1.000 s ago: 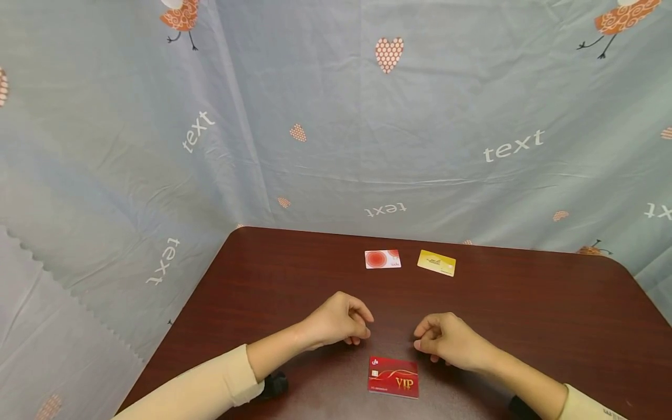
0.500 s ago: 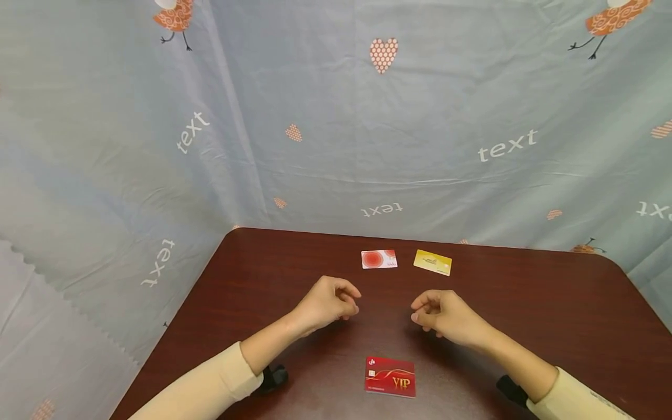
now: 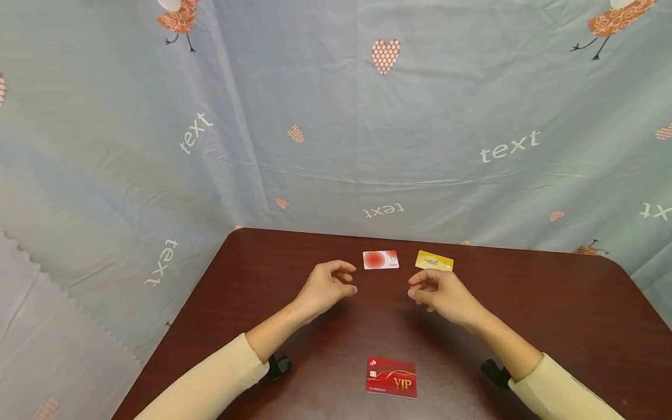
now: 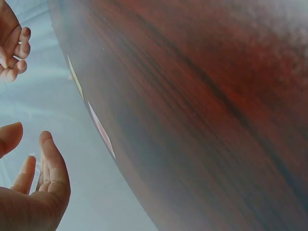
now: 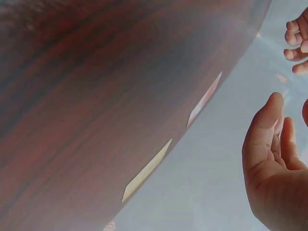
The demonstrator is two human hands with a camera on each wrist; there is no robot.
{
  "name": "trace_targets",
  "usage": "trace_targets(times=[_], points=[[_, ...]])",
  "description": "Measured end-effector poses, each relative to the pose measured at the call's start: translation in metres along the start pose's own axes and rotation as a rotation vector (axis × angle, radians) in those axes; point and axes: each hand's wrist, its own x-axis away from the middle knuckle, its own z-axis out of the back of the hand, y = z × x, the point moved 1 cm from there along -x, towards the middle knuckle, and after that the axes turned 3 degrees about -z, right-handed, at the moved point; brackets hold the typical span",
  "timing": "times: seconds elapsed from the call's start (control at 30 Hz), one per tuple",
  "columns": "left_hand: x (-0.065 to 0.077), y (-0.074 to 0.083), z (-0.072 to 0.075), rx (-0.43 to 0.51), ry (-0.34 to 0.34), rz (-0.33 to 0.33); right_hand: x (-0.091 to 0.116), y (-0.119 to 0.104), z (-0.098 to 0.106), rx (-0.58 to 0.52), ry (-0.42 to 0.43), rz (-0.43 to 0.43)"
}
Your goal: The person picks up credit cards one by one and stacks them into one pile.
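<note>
My left hand (image 3: 324, 287) hovers over the dark table with its fingers loosely bent and nothing between them. Just beyond its fingertips, to the right, lies a white card with red circles (image 3: 381, 260). My right hand (image 3: 445, 297) is also bare, thumb and fingers apart, and overlaps the near edge of a yellow card (image 3: 433, 259) in the head view. Closer to my body a red VIP card (image 3: 391, 378) lies flat between the forearms. Both wrist views show the white card (image 4: 102, 131) and the yellow card (image 5: 147, 171) edge-on near the table's far edge.
The brown wooden table (image 3: 514, 297) has rounded far corners. Behind it and along the left hangs a light blue curtain (image 3: 325, 87) printed with hearts, birds and lettering. A black strap piece (image 3: 280, 367) shows under the left forearm.
Both hands have moved forward across the table, away from the red VIP card and toward the white and yellow cards. The cards stay where they were.
</note>
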Motion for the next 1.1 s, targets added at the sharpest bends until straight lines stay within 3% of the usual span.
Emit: trace_targets(times=[0.27, 0.67, 1.1], points=[[-0.011, -0.003, 0.000, 0.009, 0.044, -0.047, -0.019, 0.002, 0.005, -0.017, 0.031, 0.019], [-0.039, -0.003, 0.000, 0.021, 0.082, -0.014, -0.044, 0.012, 0.011, -0.003, 0.061, 0.027], [-0.071, -0.017, -0.003, 0.016, 0.089, 0.044, -0.074, 0.017, 0.011, -0.017, 0.063, 0.020]])
